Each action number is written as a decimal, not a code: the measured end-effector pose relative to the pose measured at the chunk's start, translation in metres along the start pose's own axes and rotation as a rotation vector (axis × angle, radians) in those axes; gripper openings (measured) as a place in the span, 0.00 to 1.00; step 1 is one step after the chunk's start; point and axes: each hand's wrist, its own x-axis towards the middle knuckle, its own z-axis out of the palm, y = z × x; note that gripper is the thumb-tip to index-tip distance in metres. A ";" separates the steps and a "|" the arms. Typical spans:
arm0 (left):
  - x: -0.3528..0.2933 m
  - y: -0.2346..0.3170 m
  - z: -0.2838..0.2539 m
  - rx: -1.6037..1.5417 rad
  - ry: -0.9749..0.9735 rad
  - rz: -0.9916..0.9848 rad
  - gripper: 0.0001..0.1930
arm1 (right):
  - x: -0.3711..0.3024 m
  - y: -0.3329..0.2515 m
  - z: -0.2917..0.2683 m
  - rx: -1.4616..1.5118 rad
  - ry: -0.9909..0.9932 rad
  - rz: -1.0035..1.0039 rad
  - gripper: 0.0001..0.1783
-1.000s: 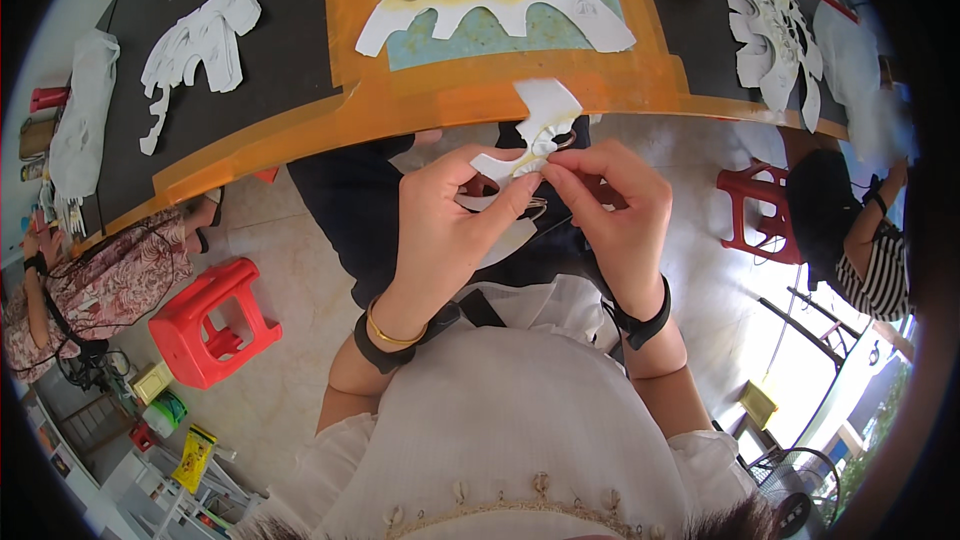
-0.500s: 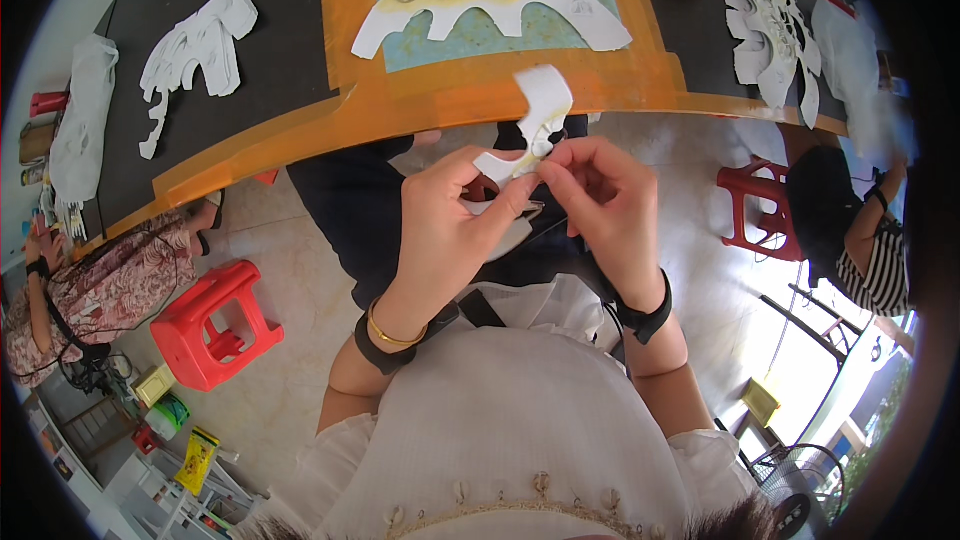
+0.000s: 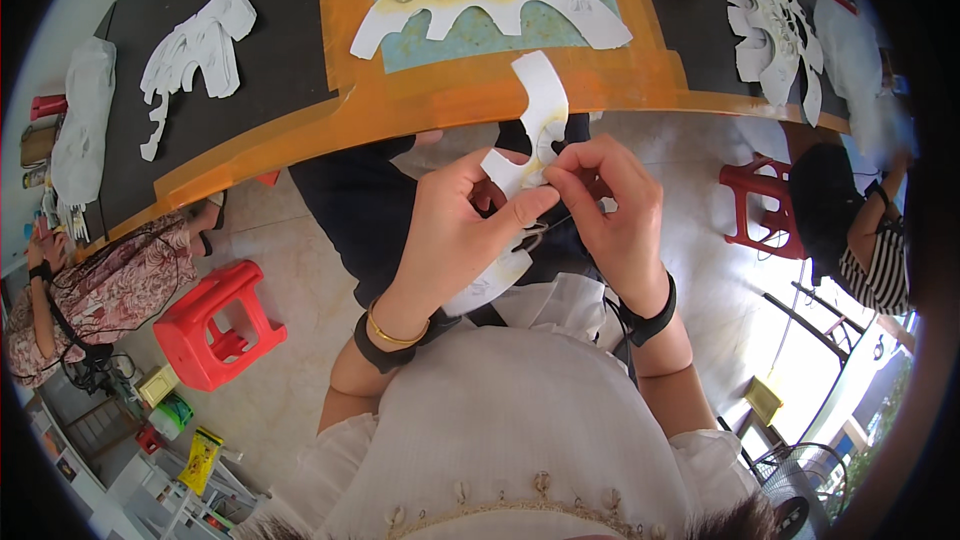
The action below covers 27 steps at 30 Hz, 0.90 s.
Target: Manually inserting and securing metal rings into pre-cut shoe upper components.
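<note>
Fingers of the left hand (image 3: 465, 215) and right hand (image 3: 618, 205) pinch the white, curved, sheet-like cut-out (image 3: 543, 90) above the dark-trousered lap (image 3: 350, 210). It looks light, bendable and probably tacky where yellowed; its clean ends should suit gripping.

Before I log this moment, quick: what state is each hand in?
Left hand: closed, holding the white cut-out piece.
Right hand: closed, fingertips at that piece's edge; grip unclear.
</note>
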 end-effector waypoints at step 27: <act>0.004 -0.014 0.008 -0.211 -0.033 0.064 0.10 | -0.008 0.006 0.006 0.558 -0.047 0.359 0.11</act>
